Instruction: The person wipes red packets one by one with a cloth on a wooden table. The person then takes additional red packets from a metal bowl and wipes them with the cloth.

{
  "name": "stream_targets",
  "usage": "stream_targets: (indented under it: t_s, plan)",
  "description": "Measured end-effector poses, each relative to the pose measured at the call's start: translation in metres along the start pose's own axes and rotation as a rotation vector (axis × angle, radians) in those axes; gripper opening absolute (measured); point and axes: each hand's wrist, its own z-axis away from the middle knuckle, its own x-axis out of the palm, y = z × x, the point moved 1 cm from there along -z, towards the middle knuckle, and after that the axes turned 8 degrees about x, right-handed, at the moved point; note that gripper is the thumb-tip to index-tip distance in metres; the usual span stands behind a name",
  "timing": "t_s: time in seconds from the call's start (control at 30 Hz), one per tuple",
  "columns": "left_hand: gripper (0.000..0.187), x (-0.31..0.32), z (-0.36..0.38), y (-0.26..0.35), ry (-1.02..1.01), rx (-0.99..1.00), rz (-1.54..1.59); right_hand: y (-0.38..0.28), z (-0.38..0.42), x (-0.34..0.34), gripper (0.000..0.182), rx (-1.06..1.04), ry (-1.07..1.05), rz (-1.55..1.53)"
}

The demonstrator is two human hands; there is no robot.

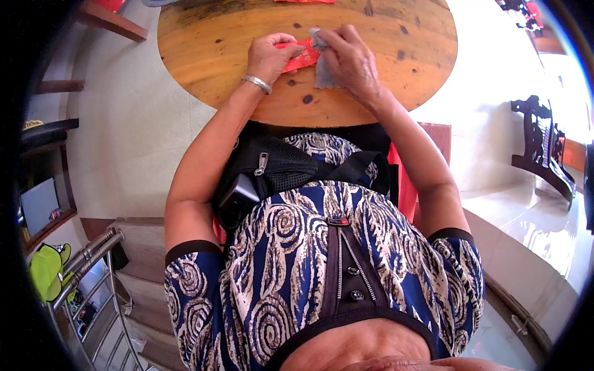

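Over the round wooden table, my left hand (270,60) pinches the left end of a flat red packet (303,57) with light markings. A silver bracelet circles that wrist. My right hand (351,62) has its thumb and fingers closed on a grey cloth (325,77), at the packet's right end. Part of the cloth bunches up above the fingertips, and part hangs down onto the tabletop. Whether the right fingers also grip the packet is hidden by the cloth.
The wooden table (204,62) has another red item (306,1) and a grey container edge at its far side. A black bag (278,164) lies on my lap. A metal railing (93,266) stands at lower left, a dark carved chair (541,145) at right.
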Motion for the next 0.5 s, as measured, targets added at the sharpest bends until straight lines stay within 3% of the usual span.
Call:
stream_targets:
  t_s: [0.27, 0.5]
  plan:
    - [0.021, 0.001, 0.002, -0.001, 0.022, 0.004, -0.029, 0.008, 0.002, 0.011, 0.024, 0.153, -0.086, 0.144]
    - [0.017, 0.0, -0.001, -0.01, 0.036, 0.092, -0.12, 0.011, -0.004, 0.008, 0.022, 0.007, -0.164, 0.323]
